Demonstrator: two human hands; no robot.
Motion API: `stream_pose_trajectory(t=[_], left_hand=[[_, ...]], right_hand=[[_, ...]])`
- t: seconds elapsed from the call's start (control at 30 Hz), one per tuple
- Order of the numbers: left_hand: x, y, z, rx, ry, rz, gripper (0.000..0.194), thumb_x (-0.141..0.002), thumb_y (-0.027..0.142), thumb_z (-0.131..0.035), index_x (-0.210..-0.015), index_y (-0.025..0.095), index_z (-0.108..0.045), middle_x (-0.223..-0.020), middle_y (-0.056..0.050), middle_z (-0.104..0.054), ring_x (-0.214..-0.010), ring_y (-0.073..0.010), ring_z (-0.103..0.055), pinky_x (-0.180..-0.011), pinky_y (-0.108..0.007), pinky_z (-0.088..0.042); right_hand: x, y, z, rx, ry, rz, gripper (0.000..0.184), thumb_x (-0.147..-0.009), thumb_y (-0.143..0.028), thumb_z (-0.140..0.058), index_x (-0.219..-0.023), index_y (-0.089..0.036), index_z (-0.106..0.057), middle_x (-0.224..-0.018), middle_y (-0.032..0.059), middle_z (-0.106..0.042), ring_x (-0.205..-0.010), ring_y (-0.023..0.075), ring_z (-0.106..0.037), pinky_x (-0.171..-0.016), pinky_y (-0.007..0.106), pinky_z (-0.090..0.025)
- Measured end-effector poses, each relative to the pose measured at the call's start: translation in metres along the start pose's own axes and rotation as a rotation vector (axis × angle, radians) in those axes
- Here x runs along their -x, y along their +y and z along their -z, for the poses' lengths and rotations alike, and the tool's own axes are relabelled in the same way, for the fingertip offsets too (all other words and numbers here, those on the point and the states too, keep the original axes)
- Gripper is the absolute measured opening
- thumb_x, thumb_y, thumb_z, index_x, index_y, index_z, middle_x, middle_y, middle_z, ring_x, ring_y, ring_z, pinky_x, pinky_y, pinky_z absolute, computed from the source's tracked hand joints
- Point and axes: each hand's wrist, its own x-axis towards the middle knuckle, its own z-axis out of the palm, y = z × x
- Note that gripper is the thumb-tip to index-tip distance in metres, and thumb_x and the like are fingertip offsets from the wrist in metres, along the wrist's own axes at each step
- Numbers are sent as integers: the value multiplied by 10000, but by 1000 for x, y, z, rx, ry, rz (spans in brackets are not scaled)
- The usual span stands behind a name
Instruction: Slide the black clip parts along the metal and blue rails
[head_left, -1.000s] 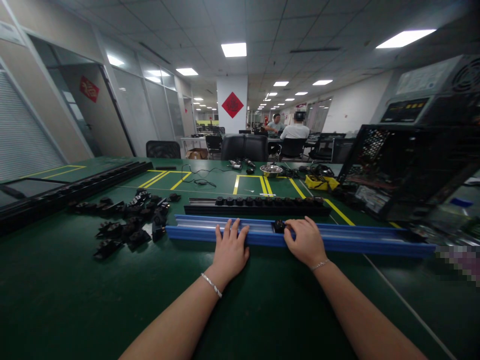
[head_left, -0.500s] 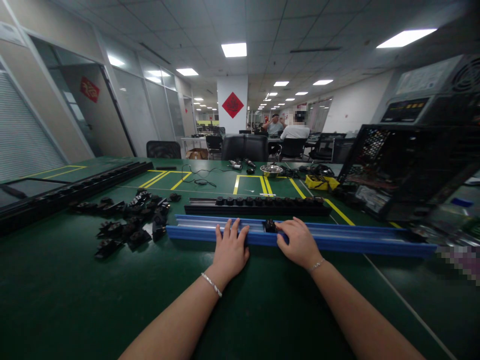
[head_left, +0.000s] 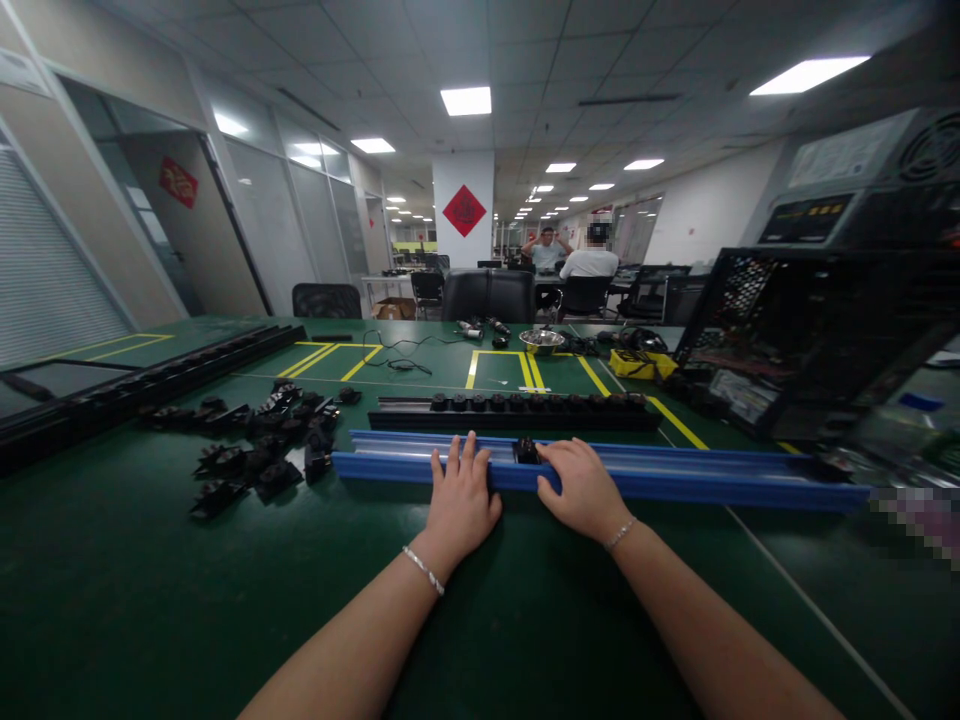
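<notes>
A long blue rail (head_left: 697, 478) with an open channel lies crosswise in front of me. My left hand (head_left: 459, 495) rests over its near wall, fingers spread, reaching into the channel. Within the channel sits a small black module (head_left: 526, 451), its exact kind too small to make out. My right hand (head_left: 581, 487) is bent against the module's right side, fingertips touching it and thumb down by the rail's near wall. Left of the rail is a loose heap of similar black modules (head_left: 266, 450). Behind it, a shorter black rail (head_left: 517, 420) carries a row of round black pieces.
A long black rail (head_left: 187, 385) lies at the left on the green table (head_left: 225, 610). Farther back are a metal bowl (head_left: 541, 341), cables and a yellow box (head_left: 643, 366). An opened computer case (head_left: 810, 340) stands at the right. Two people sit in the background.
My right hand has moved left along the blue rail, and the black module has slid left with it, closer to my left hand. The left hand has stayed nearly still.
</notes>
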Motion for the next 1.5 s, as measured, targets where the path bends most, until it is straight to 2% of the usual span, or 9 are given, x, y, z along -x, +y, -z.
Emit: stream_pose_trajectory(t=[0.33,0.57,0.73,1.03,1.17,1.3,1.5], left_hand=[[0,3,0,-5,6,3,587,-752,404,-548,-1291,222,-404,-1491,-143,-263,-1372,-343,-193,-1074,-612,-135],[-1,4,3,25,-21,17,603,-742,455,-568,-1292,263,-414,-1502,-149,-224,-1380,-344,-171,-1071,-601,-133],[-2,4,4,33,-40,26,614,-741,472,-574,-1309,307,-408,-1513,-129,-201,-1378,-358,-164,-1069,-606,-121],[-2,4,4,-23,-48,4,682,-742,450,-580,-1372,371,-329,-1525,-107,-182,-1369,-388,-170,-1055,-615,-137],[-3,3,2,-50,-21,10,678,-747,417,-578,-1375,377,-325,-1520,-114,-198,-1353,-397,-213,-1048,-606,-169],[-3,2,1,-63,-14,11,655,-753,380,-573,-1367,363,-346,-1507,-110,-243,-1345,-370,-250,-1054,-593,-181],[-2,0,2,-72,14,5,574,-795,334,-509,-1353,326,-376,-1461,-120,-340,-1340,-307,-292,-1066,-564,-196]], right_hand=[[0,-13,-7,5,-59,25,533,-747,-282,-477,-1246,-97,-511,-1187,118,-606,-1122,233,-496,-1084,429,-228],[0,-24,-11,-17,-69,29,647,-753,-261,-460,-1365,-77,-360,-1196,113,-603,-1159,231,-462,-1108,443,-166],[1,-31,-18,-23,-125,59,682,-740,-267,-468,-1384,-91,-328,-1310,122,-522,-1212,234,-420,-1115,456,-143],[3,-29,-24,-33,-156,90,660,-756,-282,-454,-1395,-169,-334,-1365,69,-479,-1272,224,-354,-1120,469,-108],[6,-25,-28,52,-100,52,634,-772,-251,-425,-1397,-216,-331,-1407,30,-432,-1320,227,-284,-1111,502,-80],[7,-16,-29,184,-45,-22,618,-766,-262,-450,-1377,-213,-374,-1442,33,-383,-1339,263,-244,-1101,507,-93],[7,-10,-28,226,-71,-15,511,-767,-267,-462,-1273,-208,-503,-1427,46,-406,-1299,264,-318,-1096,479,-125]])
